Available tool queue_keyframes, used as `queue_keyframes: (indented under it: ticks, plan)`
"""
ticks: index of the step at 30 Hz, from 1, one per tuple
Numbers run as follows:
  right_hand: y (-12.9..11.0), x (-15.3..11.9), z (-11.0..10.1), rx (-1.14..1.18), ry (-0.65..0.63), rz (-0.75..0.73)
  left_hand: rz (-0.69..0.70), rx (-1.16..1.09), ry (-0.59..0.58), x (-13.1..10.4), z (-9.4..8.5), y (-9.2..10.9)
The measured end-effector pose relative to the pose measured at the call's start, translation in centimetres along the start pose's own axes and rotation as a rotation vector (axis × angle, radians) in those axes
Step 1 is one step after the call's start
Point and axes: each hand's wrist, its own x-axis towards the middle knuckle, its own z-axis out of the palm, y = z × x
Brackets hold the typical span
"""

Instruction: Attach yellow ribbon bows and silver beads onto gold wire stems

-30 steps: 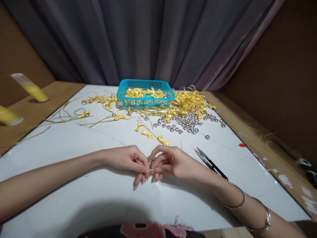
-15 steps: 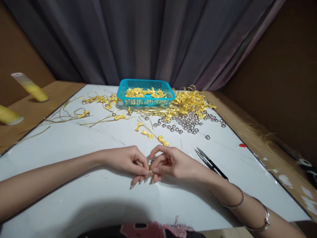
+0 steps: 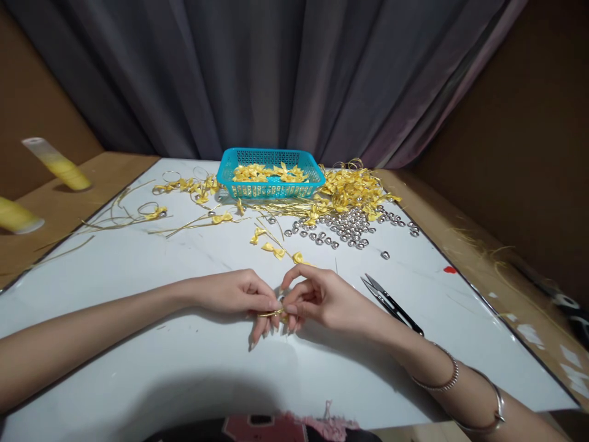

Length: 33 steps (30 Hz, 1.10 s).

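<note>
Low over the white tabletop, my left hand [image 3: 248, 294] and my right hand [image 3: 313, 301] meet with fingertips almost touching. A thin gold cord [image 3: 270, 314] is pinched between them, its loop showing below my left thumb. Both hands are closed on this cord. A small shiny piece and a bit of yellow sit behind the fingers, mostly hidden. Just beyond my right hand lie yellow ribbon bows [image 3: 273, 250]. Black thread snips [image 3: 393, 304] rest beside my right wrist.
A turquoise basket [image 3: 271, 190] of yellow bows stands at the back. Right of it are a heap of corded bows [image 3: 354, 187] and many silver beads [image 3: 352, 227]. Gold cords [image 3: 280, 207] lie before the basket. Yellow spools [image 3: 64, 169] stand at left.
My fingers have shifted slightly on the gold cord, and a loop of it now shows under my left thumb. My right hand has tilted a little. The other things stay put.
</note>
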Motion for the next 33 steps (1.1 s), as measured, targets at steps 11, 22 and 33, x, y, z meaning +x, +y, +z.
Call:
queue_keyframes:
  ticks: [11,22,33]
  plan:
    - [0.2,-0.3,0.0,-0.120,0.066,-0.055,-0.074,0.029,0.208,-0.4,1.6,1.1]
    - [-0.2,-0.9,0.2,-0.255,0.098,-0.124,-0.047,0.340,0.363,-0.8,2.2,2.2]
    - [0.2,-1.4,0.5,-0.548,0.213,-0.373,-0.082,0.188,0.333,-0.8,1.7,2.3]
